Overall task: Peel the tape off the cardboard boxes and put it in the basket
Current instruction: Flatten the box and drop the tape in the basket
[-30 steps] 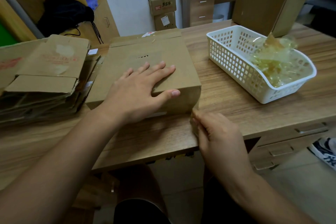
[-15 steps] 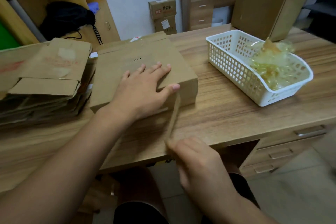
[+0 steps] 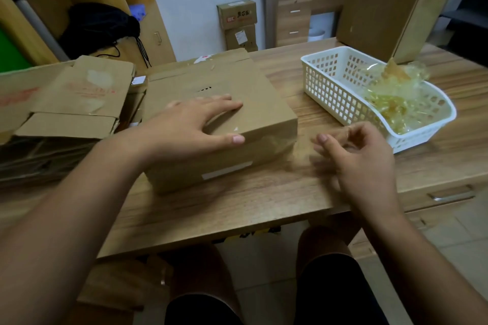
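A closed brown cardboard box lies on the wooden desk. My left hand presses flat on its top, fingers straight, thumb at the front edge. My right hand hovers right of the box, close to the white plastic basket, fingers curled with thumb and forefinger pinched. A faint, blurred strip of clear tape trails from it toward the box's front right corner. A wad of yellowish peeled tape fills the basket's right half.
A stack of flattened cardboard boxes lies left of the box, touching it. A tall cardboard panel stands behind the basket. Desk drawers sit below at the right. My knees are under the desk's front edge.
My right hand pulled a tape strip off the box's front right corner toward me, then swung right and up toward the basket. My left hand stayed flat on the box.
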`<state>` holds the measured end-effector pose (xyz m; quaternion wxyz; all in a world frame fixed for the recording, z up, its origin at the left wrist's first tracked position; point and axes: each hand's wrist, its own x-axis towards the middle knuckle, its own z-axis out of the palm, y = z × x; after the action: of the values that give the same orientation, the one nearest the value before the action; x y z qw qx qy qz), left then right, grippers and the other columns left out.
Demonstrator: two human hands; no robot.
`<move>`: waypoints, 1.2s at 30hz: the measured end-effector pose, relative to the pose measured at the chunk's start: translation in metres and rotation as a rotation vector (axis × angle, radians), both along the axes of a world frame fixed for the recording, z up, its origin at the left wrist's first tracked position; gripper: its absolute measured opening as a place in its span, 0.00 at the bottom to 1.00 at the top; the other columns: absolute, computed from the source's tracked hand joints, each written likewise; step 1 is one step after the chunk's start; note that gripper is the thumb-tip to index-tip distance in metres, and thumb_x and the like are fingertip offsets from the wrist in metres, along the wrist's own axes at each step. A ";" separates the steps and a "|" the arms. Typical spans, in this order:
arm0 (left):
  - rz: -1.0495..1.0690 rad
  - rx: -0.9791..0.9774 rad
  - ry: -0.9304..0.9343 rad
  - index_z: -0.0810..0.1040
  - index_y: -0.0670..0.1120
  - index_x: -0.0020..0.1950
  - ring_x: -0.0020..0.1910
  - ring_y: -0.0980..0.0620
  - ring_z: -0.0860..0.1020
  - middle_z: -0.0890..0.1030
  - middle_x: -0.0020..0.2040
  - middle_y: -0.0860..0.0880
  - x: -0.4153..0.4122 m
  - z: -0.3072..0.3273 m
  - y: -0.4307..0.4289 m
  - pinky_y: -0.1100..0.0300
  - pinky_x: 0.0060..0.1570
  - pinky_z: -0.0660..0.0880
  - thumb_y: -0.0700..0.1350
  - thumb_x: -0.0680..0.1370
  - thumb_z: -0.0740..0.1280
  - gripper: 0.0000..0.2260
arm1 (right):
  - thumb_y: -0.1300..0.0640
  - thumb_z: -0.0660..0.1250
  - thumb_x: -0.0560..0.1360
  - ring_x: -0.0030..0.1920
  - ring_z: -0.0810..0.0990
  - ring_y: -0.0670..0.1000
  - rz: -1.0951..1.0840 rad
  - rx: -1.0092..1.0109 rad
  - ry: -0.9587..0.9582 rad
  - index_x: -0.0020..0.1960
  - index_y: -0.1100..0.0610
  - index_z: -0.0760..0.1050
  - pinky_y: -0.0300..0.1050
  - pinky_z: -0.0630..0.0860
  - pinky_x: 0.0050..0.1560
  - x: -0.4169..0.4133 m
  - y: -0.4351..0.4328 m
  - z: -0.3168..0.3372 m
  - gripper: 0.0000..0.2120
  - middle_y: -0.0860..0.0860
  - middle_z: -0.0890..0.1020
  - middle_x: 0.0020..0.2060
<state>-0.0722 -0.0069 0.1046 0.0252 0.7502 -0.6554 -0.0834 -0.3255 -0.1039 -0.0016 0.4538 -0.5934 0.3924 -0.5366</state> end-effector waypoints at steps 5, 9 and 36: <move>-0.015 -0.064 0.053 0.57 0.68 0.79 0.78 0.61 0.55 0.56 0.80 0.65 0.001 -0.009 0.006 0.55 0.69 0.49 0.74 0.72 0.56 0.35 | 0.70 0.66 0.80 0.48 0.88 0.58 0.165 0.174 -0.395 0.48 0.57 0.66 0.47 0.85 0.46 0.016 0.002 -0.001 0.12 0.53 0.86 0.42; 0.019 -0.111 0.060 0.59 0.67 0.79 0.78 0.61 0.56 0.57 0.80 0.65 -0.001 -0.015 0.005 0.55 0.69 0.50 0.75 0.71 0.55 0.36 | 0.69 0.66 0.80 0.47 0.88 0.58 0.162 0.156 -0.383 0.49 0.55 0.66 0.45 0.84 0.45 0.019 0.000 -0.003 0.12 0.49 0.86 0.40; 0.102 -0.128 0.028 0.57 0.65 0.80 0.79 0.59 0.54 0.55 0.81 0.62 -0.014 -0.018 0.000 0.52 0.73 0.50 0.72 0.77 0.54 0.32 | 0.52 0.62 0.74 0.57 0.76 0.33 0.198 -0.174 0.293 0.61 0.44 0.78 0.24 0.67 0.54 0.026 0.016 0.002 0.16 0.42 0.77 0.55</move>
<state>-0.0867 -0.0069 0.0867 0.0866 0.7783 -0.6199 -0.0503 -0.2997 -0.0881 0.0006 0.3893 -0.7379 0.3461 -0.4292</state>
